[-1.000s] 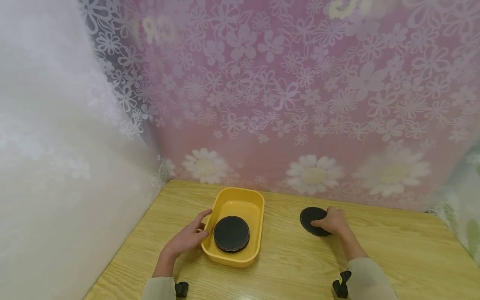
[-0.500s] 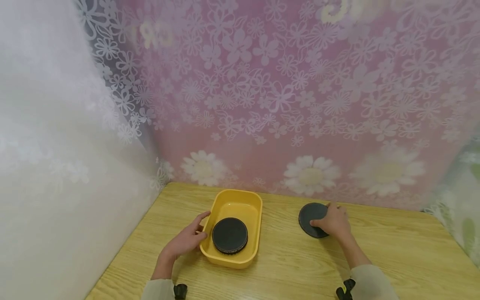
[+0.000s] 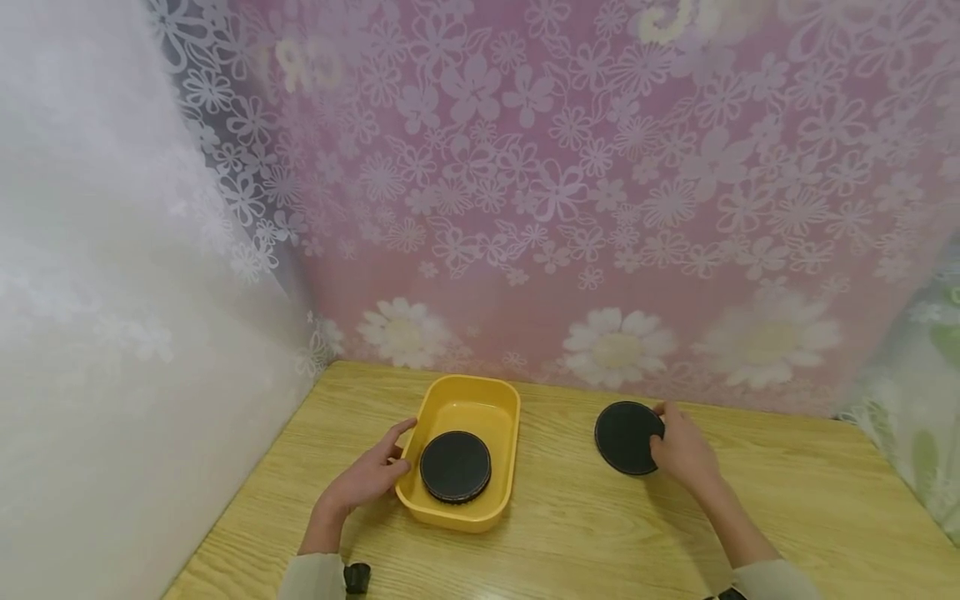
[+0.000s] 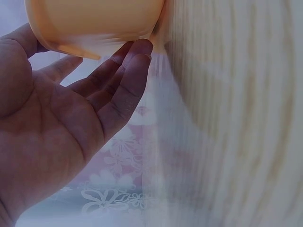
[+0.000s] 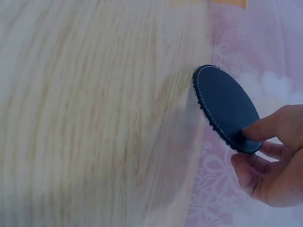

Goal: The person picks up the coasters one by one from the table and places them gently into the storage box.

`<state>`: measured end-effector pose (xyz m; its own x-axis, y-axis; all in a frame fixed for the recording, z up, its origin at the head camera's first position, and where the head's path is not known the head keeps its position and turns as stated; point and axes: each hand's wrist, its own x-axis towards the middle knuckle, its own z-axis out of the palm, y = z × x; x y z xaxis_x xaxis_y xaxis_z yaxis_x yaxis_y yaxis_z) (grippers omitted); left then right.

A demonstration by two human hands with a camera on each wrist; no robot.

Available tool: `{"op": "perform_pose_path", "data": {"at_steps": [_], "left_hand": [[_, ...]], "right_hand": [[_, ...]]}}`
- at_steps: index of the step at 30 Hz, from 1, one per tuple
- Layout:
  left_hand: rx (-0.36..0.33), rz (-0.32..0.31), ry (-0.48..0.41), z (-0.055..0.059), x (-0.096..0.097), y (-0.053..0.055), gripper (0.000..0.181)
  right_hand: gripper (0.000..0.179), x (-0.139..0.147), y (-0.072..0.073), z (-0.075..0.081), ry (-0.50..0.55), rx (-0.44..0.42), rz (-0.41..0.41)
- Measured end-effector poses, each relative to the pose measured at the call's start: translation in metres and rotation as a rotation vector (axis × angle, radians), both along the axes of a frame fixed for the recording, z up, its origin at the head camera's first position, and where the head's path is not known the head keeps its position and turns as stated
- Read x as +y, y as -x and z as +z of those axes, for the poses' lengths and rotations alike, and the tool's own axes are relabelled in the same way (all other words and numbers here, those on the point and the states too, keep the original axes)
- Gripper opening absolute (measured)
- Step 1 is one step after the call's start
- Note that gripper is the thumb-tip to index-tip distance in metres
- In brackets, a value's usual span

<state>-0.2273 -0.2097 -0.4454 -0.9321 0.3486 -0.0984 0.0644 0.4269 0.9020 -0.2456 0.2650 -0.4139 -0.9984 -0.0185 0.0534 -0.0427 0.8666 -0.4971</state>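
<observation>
In the head view, my right hand (image 3: 684, 450) pinches a black round coaster (image 3: 626, 437) by its right edge. The right wrist view shows this coaster (image 5: 225, 106) tilted, with light stitching round its border, the thumb on its face and fingers behind it. On the left, my left hand (image 3: 367, 477) rests against the side of a yellow tray (image 3: 512, 450), thumb and forefinger at the rim. Its fingers lie loosely bent along the tray's outer wall (image 4: 99, 19) in the left wrist view. Inside the tray, toward its near end, lies black coaster material (image 3: 455, 467) with a thick, layered-looking edge.
Both hands are over a light wood-grain table (image 3: 570, 517). A pink flowered curtain (image 3: 517, 208) hangs along the table's back edge, and a whitish sheet (image 3: 135, 333) borders the left side. More pale cloth (image 3: 922, 400) stands at the right.
My right thumb has drawn back from over the coaster to its right edge, and the forearm has shifted rightward. The left hand stays at the tray; the whole view has shifted slightly.
</observation>
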Motion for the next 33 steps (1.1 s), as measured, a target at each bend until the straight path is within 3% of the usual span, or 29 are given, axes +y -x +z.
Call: {"op": "perform_pose_path", "data": {"at_steps": [6, 9, 22, 33], "left_hand": [[-0.002, 0.008, 0.004, 0.0, 0.0, -0.002, 0.065], [-0.003, 0.011, 0.004, 0.0, 0.001, -0.003, 0.065], [-0.002, 0.013, 0.0, 0.004, 0.002, -0.002, 0.065], [-0.001, 0.013, 0.022, 0.001, 0.002, 0.001, 0.065]], "right_hand": [[0.043, 0.0, -0.005, -0.004, 0.035, 0.114, 0.08], [0.043, -0.001, -0.008, -0.006, 0.103, 0.126, 0.093], [0.044, -0.009, -0.024, -0.001, 0.429, 0.04, 0.056], [0.051, -0.03, -0.031, 0.008, 0.678, -0.032, 0.094]]}}
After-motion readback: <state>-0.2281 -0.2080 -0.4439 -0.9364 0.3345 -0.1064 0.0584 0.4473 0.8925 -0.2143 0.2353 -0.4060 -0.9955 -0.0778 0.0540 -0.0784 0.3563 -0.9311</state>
